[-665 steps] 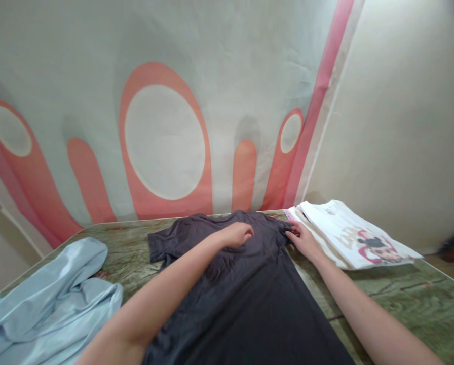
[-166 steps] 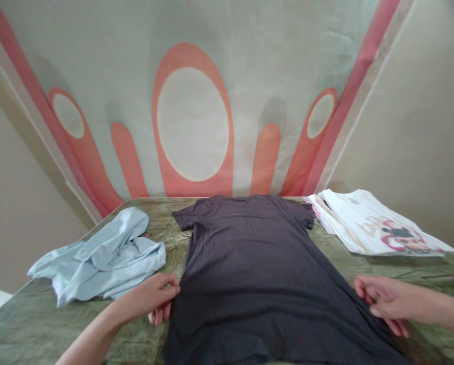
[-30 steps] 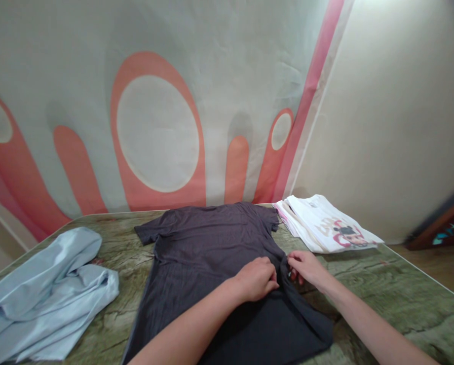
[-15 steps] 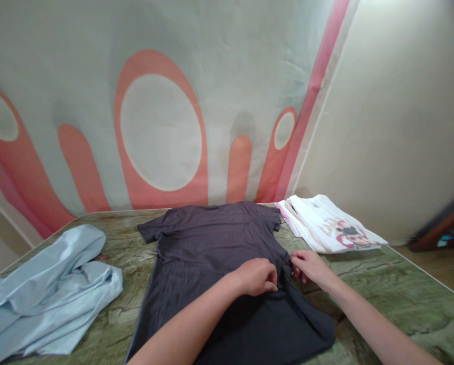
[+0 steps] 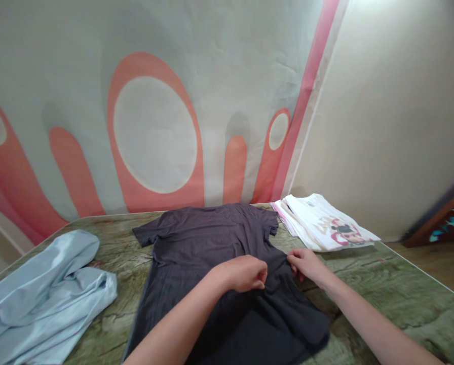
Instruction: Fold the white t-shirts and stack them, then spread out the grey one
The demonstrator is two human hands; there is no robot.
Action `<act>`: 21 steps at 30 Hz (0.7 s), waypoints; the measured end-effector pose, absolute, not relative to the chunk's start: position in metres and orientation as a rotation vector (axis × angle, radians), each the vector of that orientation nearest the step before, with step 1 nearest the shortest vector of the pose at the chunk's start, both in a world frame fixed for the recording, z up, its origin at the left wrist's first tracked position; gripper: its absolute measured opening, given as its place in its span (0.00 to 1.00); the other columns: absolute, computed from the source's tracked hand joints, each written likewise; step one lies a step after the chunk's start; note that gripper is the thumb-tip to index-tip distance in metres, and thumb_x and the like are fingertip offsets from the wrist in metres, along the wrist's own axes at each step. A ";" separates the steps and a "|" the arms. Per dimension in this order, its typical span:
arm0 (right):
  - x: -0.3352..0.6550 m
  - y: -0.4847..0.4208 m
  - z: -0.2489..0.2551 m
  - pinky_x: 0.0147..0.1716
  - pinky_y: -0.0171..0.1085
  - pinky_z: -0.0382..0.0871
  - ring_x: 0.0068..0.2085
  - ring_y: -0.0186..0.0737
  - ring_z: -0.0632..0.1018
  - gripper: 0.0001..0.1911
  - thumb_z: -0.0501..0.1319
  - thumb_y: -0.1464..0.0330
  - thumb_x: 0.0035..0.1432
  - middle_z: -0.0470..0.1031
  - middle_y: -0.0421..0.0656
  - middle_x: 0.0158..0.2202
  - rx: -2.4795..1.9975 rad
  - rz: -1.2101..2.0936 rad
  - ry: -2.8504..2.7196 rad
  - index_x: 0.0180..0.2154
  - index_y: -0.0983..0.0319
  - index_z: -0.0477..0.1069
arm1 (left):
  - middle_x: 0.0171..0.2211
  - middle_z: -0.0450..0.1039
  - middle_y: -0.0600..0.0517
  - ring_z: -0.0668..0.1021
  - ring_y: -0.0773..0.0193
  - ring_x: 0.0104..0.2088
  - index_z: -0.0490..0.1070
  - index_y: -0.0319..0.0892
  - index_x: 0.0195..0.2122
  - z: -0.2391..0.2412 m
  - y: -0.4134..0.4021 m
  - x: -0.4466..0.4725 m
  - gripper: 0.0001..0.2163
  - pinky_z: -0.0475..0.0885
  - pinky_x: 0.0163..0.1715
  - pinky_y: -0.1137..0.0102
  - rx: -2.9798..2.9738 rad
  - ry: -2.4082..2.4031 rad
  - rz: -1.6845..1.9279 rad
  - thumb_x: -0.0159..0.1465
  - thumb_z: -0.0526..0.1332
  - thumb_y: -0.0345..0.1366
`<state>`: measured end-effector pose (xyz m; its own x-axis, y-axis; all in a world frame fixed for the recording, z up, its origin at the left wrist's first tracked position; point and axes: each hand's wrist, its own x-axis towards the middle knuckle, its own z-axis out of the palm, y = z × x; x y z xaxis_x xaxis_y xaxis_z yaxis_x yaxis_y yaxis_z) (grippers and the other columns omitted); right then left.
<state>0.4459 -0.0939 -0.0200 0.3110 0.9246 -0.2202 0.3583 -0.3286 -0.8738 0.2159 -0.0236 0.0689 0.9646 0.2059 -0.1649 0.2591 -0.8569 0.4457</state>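
A dark grey T-shirt [image 5: 207, 238] lies spread on the table, its sleeves towards the wall and its lower part towards me. My left hand [image 5: 248, 274] is closed over the middle of the shirt, pinching its cloth and drawing up a fold. At the shirt's right side edge, my right hand [image 5: 305, 263] grips the cloth between thumb and fingers. Creases run through the fabric between the two hands. My left forearm hides part of the lower shirt.
To the left lies a crumpled light blue garment [image 5: 48, 294]. A stack of folded shirts, a white printed one [image 5: 326, 223] on top, sits at the back right. The wood-patterned table [image 5: 394, 289] meets a wall with a pink and grey printed sheet [image 5: 219, 66].
My left hand has moved slightly left with the pinched cloth, and the fold between my hands has flattened out somewhat. My right hand stays at the side edge. The view has shifted slightly.
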 end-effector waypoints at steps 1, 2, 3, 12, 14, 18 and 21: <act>0.446 -0.094 -0.019 0.11 0.28 0.60 0.17 0.32 0.71 0.06 0.52 0.68 0.47 0.66 0.35 0.14 -1.856 0.978 -1.148 0.23 0.62 0.65 | 0.27 0.72 0.55 0.72 0.69 0.27 0.69 0.41 0.30 0.064 -0.023 0.217 0.02 0.60 0.24 0.78 2.611 0.328 -0.145 0.57 0.61 0.33; 0.446 -0.095 -0.018 0.11 0.28 0.60 0.17 0.32 0.71 0.06 0.52 0.68 0.48 0.66 0.35 0.14 -1.864 0.981 -1.161 0.23 0.62 0.64 | 0.28 0.72 0.55 0.72 0.69 0.27 0.70 0.41 0.31 0.060 -0.022 0.218 0.03 0.60 0.24 0.78 2.587 0.324 -0.114 0.57 0.61 0.33; 0.446 -0.096 -0.016 0.12 0.28 0.60 0.17 0.32 0.71 0.05 0.52 0.68 0.48 0.65 0.35 0.14 -1.868 0.992 -1.181 0.24 0.62 0.64 | 0.28 0.73 0.55 0.73 0.69 0.28 0.70 0.41 0.32 0.057 -0.021 0.219 0.03 0.61 0.26 0.78 2.563 0.323 -0.059 0.58 0.60 0.33; 0.439 -0.102 -0.009 0.12 0.30 0.56 0.13 0.32 0.66 0.17 0.52 0.55 0.54 0.64 0.36 0.13 -1.945 0.991 -1.352 0.25 0.62 0.65 | 0.36 0.71 0.48 0.72 0.60 0.41 0.72 0.39 0.36 0.045 0.026 0.283 0.07 0.65 0.44 0.70 2.603 0.630 0.361 0.58 0.57 0.30; 0.437 -0.100 -0.013 0.14 0.31 0.55 0.15 0.32 0.66 0.18 0.52 0.54 0.53 0.65 0.37 0.13 -1.997 0.842 -1.423 0.24 0.62 0.65 | 0.40 0.69 0.45 0.71 0.57 0.44 0.72 0.38 0.37 0.042 0.036 0.311 0.08 0.64 0.47 0.67 2.581 0.756 0.347 0.56 0.58 0.30; 0.434 -0.100 -0.019 0.21 0.32 0.53 0.22 0.33 0.67 0.13 0.58 0.60 0.49 0.69 0.39 0.19 -2.033 0.501 -1.616 0.21 0.62 0.65 | 0.47 0.65 0.35 0.68 0.46 0.50 0.71 0.34 0.40 0.034 0.048 0.361 0.14 0.62 0.49 0.58 2.493 0.960 0.294 0.50 0.62 0.24; 0.431 -0.103 -0.018 0.22 0.33 0.50 0.23 0.33 0.66 0.09 0.58 0.64 0.48 0.68 0.39 0.20 -2.089 0.462 -1.687 0.22 0.61 0.64 | 0.48 0.63 0.29 0.66 0.40 0.51 0.70 0.29 0.40 0.029 0.060 0.386 0.15 0.60 0.49 0.51 2.374 1.065 0.273 0.48 0.61 0.20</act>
<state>0.4309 -0.1034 -0.0181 0.2113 0.9774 0.0022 0.8401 -0.1805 -0.5115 0.3855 0.0600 0.0293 0.6708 0.7411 -0.0278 0.6366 -0.5561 0.5343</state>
